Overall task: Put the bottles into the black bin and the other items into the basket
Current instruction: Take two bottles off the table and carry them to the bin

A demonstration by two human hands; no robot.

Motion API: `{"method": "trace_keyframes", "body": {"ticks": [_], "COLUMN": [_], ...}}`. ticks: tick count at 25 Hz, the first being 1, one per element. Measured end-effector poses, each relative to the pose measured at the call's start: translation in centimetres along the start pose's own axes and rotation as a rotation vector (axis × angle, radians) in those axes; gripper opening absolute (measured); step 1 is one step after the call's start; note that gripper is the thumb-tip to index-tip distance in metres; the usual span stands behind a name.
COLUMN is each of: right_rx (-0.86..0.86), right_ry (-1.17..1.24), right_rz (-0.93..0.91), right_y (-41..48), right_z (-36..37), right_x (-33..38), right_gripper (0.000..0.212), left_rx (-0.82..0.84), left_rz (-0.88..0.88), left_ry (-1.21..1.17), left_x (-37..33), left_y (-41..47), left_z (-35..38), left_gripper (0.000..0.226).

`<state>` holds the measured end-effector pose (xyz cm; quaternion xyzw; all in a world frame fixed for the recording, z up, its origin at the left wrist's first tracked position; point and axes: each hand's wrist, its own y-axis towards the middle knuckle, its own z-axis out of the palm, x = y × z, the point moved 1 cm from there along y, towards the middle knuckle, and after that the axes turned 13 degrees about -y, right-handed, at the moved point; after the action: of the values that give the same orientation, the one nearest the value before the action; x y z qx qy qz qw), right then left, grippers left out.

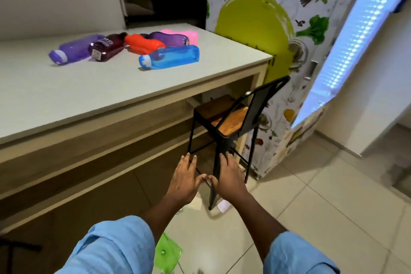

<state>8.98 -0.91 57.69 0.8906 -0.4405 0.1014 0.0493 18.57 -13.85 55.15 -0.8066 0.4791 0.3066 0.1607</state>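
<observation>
Several bottles lie on their sides on the white table [89, 93]: a purple bottle [73, 51], a dark maroon bottle [106, 48], an orange bottle [142, 43], another purple bottle [170, 38] and a blue bottle [170, 58]. A pink item [191, 34] lies behind them. My left hand [185, 179] and my right hand [230, 179] are held out side by side over the floor, well below the table, fingers straight, thumbs nearly touching, holding nothing. No black bin or basket is in view.
A black metal chair [231, 115] with a wooden seat stands at the table's right end, just beyond my hands. A patterned cabinet [289, 40] stands behind it. A green plastic item [168, 253] lies on the tiled floor between my sleeves.
</observation>
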Motion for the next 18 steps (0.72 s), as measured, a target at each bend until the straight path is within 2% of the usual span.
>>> {"method": "trace_keyframes", "body": {"ticks": [8,12,18], "right_rx": [-0.051,-0.081,-0.197], "right_ry": [0.024,0.013,-0.037], "right_rz": [-0.314,-0.383,-0.409], "right_y": [10.3,14.8,21.1], "right_z": [-5.9,-8.0,-10.9], "right_x": [2.3,5.7,9.9], "right_gripper": [0.084,0.085,0.090], "left_rx": [-0.289,-0.386,-0.455], "left_rz": [-0.083,-0.123,-0.057], "left_ry": [0.030,0.015,-0.033], "left_x": [-3.3,-3.0,-5.0], "left_y": [5.2,8.3,16.0], "left_z": [-5.2,-9.1,-16.0], "left_gripper": [0.070,0.063,0.062]}}
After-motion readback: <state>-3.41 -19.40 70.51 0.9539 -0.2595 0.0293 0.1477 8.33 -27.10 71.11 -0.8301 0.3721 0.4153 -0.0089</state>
